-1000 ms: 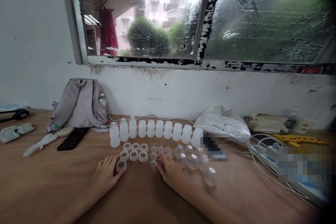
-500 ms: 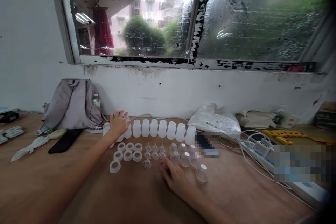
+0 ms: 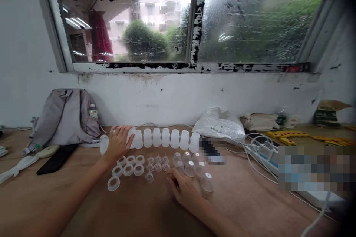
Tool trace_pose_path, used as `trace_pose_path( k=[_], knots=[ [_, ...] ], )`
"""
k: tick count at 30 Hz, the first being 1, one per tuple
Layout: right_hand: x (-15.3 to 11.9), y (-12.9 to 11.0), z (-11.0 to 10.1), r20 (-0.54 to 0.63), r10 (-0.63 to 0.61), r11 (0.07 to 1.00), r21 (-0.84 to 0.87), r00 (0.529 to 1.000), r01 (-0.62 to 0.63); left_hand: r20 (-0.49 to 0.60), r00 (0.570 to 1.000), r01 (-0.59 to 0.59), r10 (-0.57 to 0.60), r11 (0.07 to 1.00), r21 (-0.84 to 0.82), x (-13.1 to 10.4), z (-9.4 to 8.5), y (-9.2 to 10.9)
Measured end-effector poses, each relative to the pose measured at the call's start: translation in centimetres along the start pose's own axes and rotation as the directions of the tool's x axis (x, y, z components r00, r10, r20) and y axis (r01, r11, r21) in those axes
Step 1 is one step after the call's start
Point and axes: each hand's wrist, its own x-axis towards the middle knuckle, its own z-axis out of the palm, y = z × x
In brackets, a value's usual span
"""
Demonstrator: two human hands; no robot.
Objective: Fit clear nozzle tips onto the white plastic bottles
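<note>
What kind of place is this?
Probably a makeshift workroom bench: rows of white bottles and clear caps on brown covering, a power strip, and a paint-chipped window behind.

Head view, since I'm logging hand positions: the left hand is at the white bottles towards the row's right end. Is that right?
Wrong end: the head view shows the left hand at the white bottles towards the row's left end.

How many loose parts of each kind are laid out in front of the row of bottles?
Whitish rings: 7
Clear teats: 7
Clear domed caps: 7
Total: 21
</note>
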Motion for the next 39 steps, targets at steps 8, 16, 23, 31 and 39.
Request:
trace_pose_path(
  k=[8, 16, 23, 31, 39],
  knots=[
    [-1.1, -1.8, -1.0, -0.031, 0.007, 0.989, 0.148, 0.999, -0.002, 0.084, 0.934, -0.278, 0.346, 0.857, -0.433, -5.5, -0.8, 6.8],
    [-1.5, -2.7, -1.8, 0.049, -0.036, 0.989, 0.147, 0.998, 0.028, 0.253, 0.926, -0.058, 0.28, 0.768, -0.637, -7.6, -0.3, 11.1],
    [-1.1, -3.1, -1.0, 0.052, 0.101, 0.99, 0.096, 0.994, -0.105, 0.228, 0.922, -0.177, 0.314, 0.863, -0.473, -8.9, 0.8, 11.8],
    [-0.1, -2.1, -0.6, 0.003, 0.045, 0.985, -0.165, 0.999, -0.044, 0.472, 0.86, 0.063, 0.195, 0.877, -0.476, -8.1, 0.2, 12.1],
    [0.1, -2.1, -1.4, -0.103, -0.14, 0.978, -0.17, 0.985, 0.121, 0.66, 0.728, 0.334, 0.186, 0.744, -0.578, -7.1, -1.8, 12.6]
  ],
)
